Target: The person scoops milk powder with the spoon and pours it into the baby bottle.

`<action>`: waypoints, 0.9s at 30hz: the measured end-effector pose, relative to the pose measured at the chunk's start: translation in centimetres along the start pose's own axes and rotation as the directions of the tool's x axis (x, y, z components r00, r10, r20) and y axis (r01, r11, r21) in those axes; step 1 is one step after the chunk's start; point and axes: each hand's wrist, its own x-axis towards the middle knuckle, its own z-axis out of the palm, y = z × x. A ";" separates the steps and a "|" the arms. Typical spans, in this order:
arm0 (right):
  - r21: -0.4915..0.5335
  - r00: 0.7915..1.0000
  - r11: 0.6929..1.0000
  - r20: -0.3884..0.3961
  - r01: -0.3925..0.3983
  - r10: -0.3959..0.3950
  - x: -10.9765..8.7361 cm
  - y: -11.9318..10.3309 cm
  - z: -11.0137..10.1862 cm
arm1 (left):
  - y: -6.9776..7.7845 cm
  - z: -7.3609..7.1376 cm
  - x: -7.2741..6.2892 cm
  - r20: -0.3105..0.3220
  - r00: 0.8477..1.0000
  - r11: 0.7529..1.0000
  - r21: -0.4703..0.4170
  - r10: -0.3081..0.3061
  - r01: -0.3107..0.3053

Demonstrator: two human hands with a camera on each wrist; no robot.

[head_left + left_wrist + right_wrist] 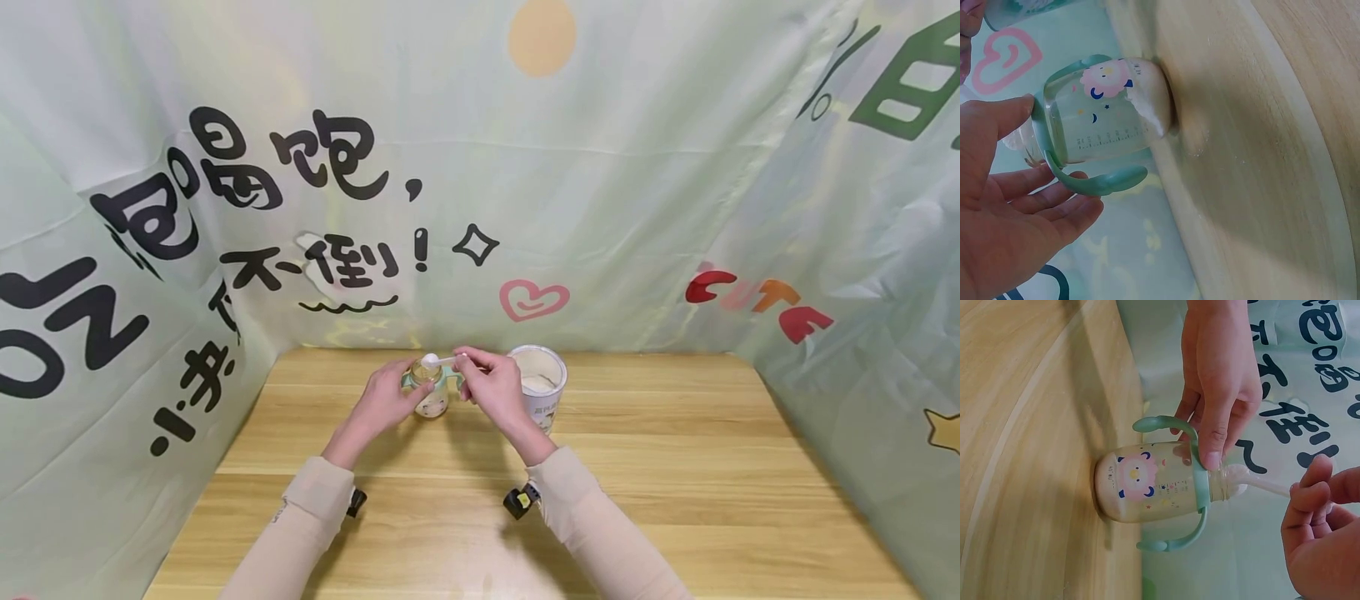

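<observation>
A clear baby bottle (432, 407) with a green two-handled collar (1199, 478) stands on the table, white powder lying in its bottom. My left hand (385, 402) grips it at the collar, thumb on one side and fingers on the other, as the left wrist view of the bottle (1100, 115) shows. In my right hand (491, 390), fingers and thumb pinch the handle of a small white scoop (1266, 485). The scoop's bowl, heaped with white powder, sits right at the bottle's open mouth. Just right of the right hand stands an open can (546, 404) of white powder.
The wooden table (675, 467) backs onto a printed cloth (630, 208), which also rises on both sides. A few white specks dot the wood near the bottle in the left wrist view. A small black camera (520, 501) is strapped at the right wrist.
</observation>
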 end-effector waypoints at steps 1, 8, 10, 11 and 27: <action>-0.002 1.000 1.000 -0.001 -0.002 0.002 0.0 0.0 0.0 | 0.1 0.0 0.0 0.000 1.000 1.000 -0.002 -0.001 0.001; 0.001 1.000 1.000 -0.002 0.012 -0.012 -0.1 0.1 0.1 | 0.1 -0.1 0.0 0.008 1.000 1.000 -0.005 -0.023 0.023; -0.005 1.000 1.000 0.007 0.021 -0.021 -0.1 0.1 0.0 | 0.1 -0.1 0.0 0.009 1.000 1.000 -0.004 -0.027 0.027; -0.010 1.000 1.000 0.010 0.022 -0.022 -0.1 0.1 0.0 | 0.1 -0.1 0.0 0.010 1.000 1.000 -0.002 -0.027 0.027; -0.064 1.000 0.998 0.019 -0.004 0.005 -0.2 0.2 -0.1 | 0.0 0.0 0.0 0.008 1.000 1.000 -0.002 -0.021 0.021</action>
